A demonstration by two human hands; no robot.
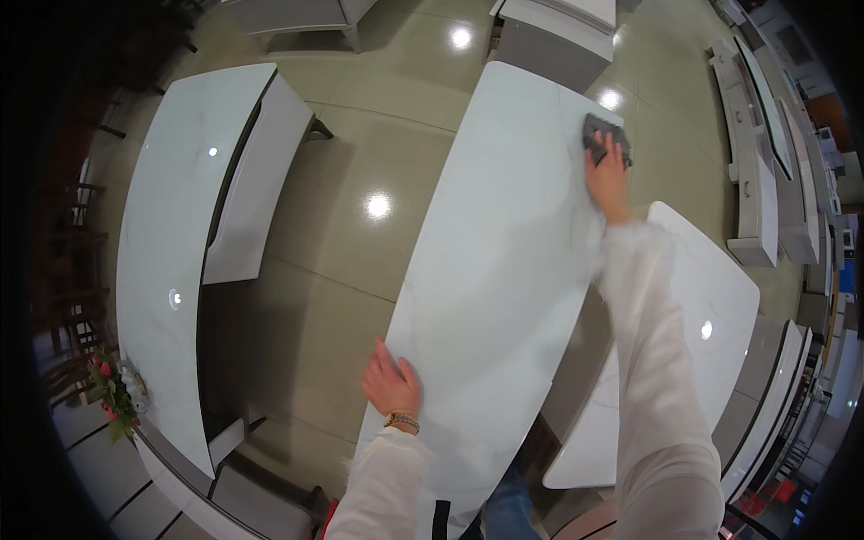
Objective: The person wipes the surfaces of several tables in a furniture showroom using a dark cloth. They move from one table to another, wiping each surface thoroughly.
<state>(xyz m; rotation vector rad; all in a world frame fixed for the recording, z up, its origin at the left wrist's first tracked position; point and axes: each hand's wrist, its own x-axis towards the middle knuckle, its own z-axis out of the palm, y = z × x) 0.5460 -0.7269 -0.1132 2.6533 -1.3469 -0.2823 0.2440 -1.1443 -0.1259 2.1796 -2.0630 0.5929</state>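
Note:
Before me stretches a long white marble-look tabletop (499,223) with rounded corners. At its far right edge my right hand (609,177) presses a dark grey cloth (599,125) against the surface, fingers spread over it. Part of the cloth hangs past the edge. My left hand (391,381) rests on the near left edge of the same tabletop, holding nothing, its fingers reaching slightly over the rim. A bracelet-like watch (403,420) circles the left wrist. Both arms wear white fluffy-cuffed sleeves.
Left across the tiled floor (351,250) stands another white-topped table (182,202), with red flowers (111,385) near its close end. A white marble-look table (702,290) lies under my right arm. Cabinets (749,155) line the right; a grey-sided cabinet (553,47) stands beyond the tabletop.

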